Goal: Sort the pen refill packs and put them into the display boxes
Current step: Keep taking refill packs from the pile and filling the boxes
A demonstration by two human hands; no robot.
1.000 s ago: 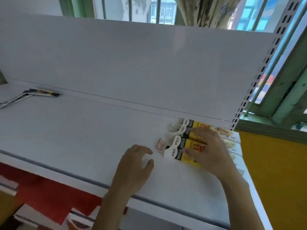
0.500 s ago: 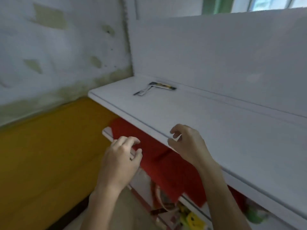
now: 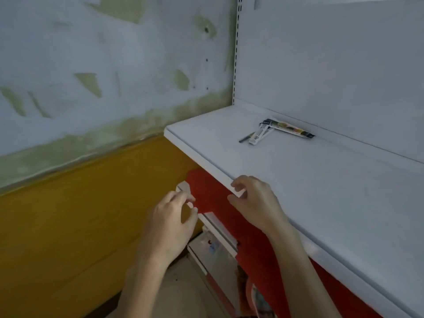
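Red panel [image 3: 263,260] below the shelf front, nearest the camera, with a narrow white lower ledge [image 3: 220,228] running across it.

Left hand [image 3: 169,223]: held in front of that ledge, fingers loosely curled, thumb apart from them, nothing in it.

Right hand [image 3: 257,203]: at the front lip of the white shelf [image 3: 309,191], fingers curled above the lip, thumb below it. Whether it grips the lip or only hovers there cannot be told.

Ochre-yellow surface [image 3: 68,214]: left of the hands, running up to the wall.

Pen refill packs [image 3: 278,126]: small cluster lying flat on the far left part of the shelf, close to the back panel [image 3: 332,65], well apart from both hands. A long pack [image 3: 296,131] with coloured print lies along the panel. A paler pack [image 3: 260,135] angles forward from its left end, touching it there. A thin dark item [image 3: 246,137] just beside is too small to identify.

Slotted upright [image 3: 237,42]: at the left edge of the back panel.

Wall [image 3: 91,53]: pale, paint patchy and peeled, greenish staining along its base.
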